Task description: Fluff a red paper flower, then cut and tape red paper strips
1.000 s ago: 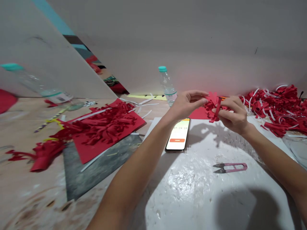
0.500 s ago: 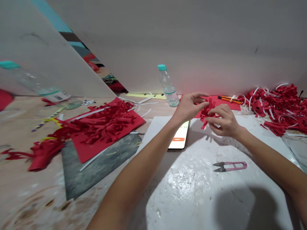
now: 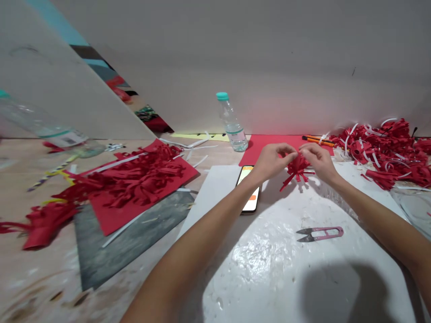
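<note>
A small red fringed tassel (image 3: 298,169) hangs with its strips down over the white board, between my two hands. My left hand (image 3: 274,160) pinches at its top from the left, thumb and forefinger together. From the right, my right hand (image 3: 316,159) is closed at the same upper end, fingertips bent inward. The fingertips nearly meet, and the exact grip is partly hidden. Closer to me, pink-handled thread snips (image 3: 319,233) lie on the white board (image 3: 262,269). A lit phone (image 3: 251,202) rests beside my left wrist, partly covered by it.
Red fringed strips lie on a red sheet (image 3: 107,220) over a dark grey board (image 3: 134,246) at left. A bottle (image 3: 237,134) stands by the wall, another (image 3: 63,137) leans at far left. A heap of red tassels (image 3: 387,148) and orange pencils (image 3: 318,141) sit at right.
My right hand has risen to the tassel's top and its fingers have closed in. My left hand has lowered slightly, and the fingertips have come together. The view has shifted a little.
</note>
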`<state>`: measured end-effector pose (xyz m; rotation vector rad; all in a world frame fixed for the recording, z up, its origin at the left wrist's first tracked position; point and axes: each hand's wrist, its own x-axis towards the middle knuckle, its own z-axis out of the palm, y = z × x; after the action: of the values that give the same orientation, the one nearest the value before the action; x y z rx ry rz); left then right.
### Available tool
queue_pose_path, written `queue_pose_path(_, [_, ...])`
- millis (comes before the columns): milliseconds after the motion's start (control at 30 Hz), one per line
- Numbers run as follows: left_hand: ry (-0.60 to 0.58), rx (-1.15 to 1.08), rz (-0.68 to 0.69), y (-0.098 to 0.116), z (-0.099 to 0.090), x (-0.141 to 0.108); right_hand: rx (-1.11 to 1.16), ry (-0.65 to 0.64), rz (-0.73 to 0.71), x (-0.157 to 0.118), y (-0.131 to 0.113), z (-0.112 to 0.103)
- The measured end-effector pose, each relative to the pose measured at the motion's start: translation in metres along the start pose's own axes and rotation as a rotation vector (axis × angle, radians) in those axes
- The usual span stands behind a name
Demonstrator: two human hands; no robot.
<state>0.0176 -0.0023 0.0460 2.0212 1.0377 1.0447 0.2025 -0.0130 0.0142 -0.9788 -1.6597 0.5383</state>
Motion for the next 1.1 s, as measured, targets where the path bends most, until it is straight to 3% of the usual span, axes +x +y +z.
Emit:
queue_pose_path(133, [-0.025,0.054,0.001,0.008,0.003,-0.003,0.184,-0.077,0.24,0.005,0.009,-0.005])
queue_pose_path(233, [-0.02,0.065,-0.022,0.011,0.006,-0.005,0.172,-0.144,0.271,0.006,0.011,-0.007])
queue_pose_path(367, [0.002,0.074,-0.054,0.012,0.006,-0.006,0.155,-0.202,0.222,0.005,0.008,-0.01])
queue_pose_path(567, [0.018,0.084,-0.032,0.014,0.004,-0.006,-0.072,-0.271,0.121,0.0,0.007,-0.01])
queue_pose_path(833, [0.037,0.071,0.015,0.014,0.004,-0.006,-0.196,-0.144,-0.058,-0.006,0.005,-0.005])
queue_pose_path(1100, [-0.113,-0.024,-0.029,0.012,-0.01,-0.003,-0.299,-0.164,-0.232,-0.007,-0.003,-0.007])
